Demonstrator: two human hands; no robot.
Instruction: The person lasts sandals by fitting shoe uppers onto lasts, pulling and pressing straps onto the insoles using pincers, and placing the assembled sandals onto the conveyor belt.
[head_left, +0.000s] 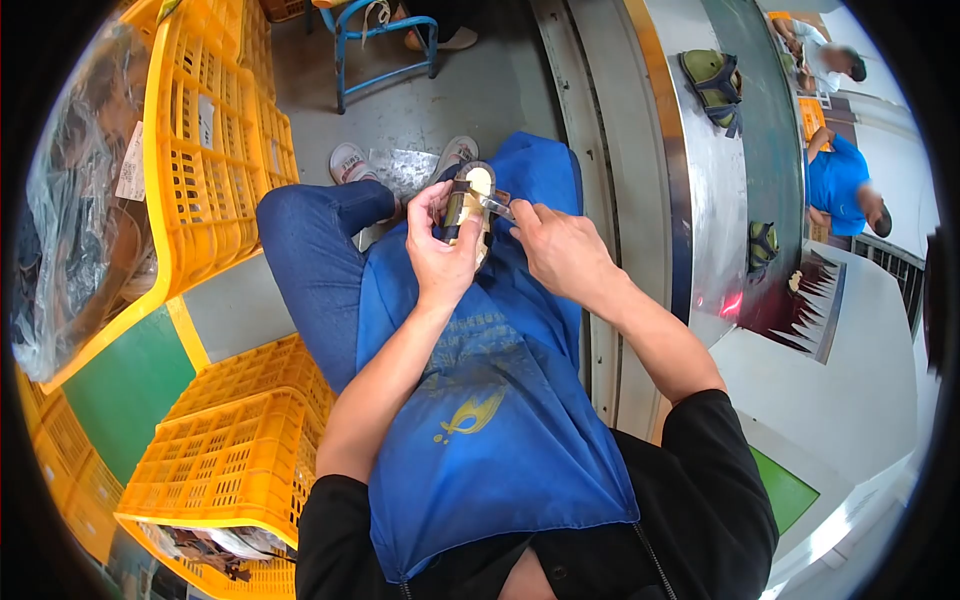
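A small sandal-like shoe piece (480, 181) with a pale insole and dark straps is held upright over the blue apron (480, 400). My left hand (441, 250) wraps round its lower left side, thumb pressed on the pale surface. From the right, my right hand (560, 245) grips a small metal tool (497, 207), whose tip touches the strap at the shoe's right edge. The tool's handle is mostly hidden inside the fingers.
Yellow crates (215, 130) stand at the left, another crate (225, 455) lower left. A blue stool (385, 60) is ahead. On the right, a long bench (715, 190) bears dark green shoes (712, 85). Two people (840, 185) are at the far right.
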